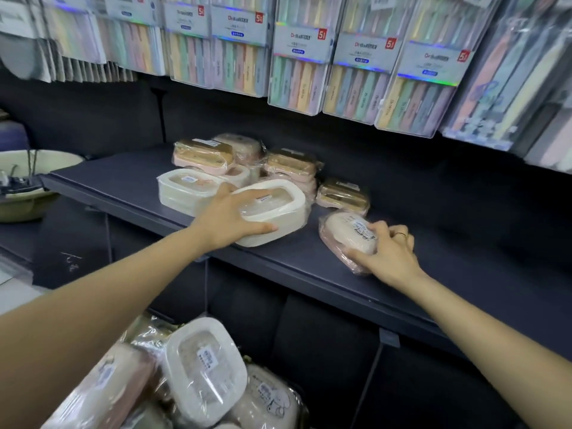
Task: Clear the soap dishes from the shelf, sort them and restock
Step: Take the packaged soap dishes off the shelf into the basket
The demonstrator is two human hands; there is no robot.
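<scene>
Head view shows the left hand (229, 218) gripping a white dish (278, 212) and the right hand (387, 249) gripping a pink dish (346, 233), both on the dark shelf (123, 178), with more dishes (244, 162) behind and a pile (198, 382) below.

Both hands' grip on wrapped soap dishes (272, 212)

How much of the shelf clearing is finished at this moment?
Partly done. A pile of wrapped dishes already lies below the shelf. In hand: the left hand grips a white dish, the right hand a pink oval dish. Several dishes are left behind them.
</scene>
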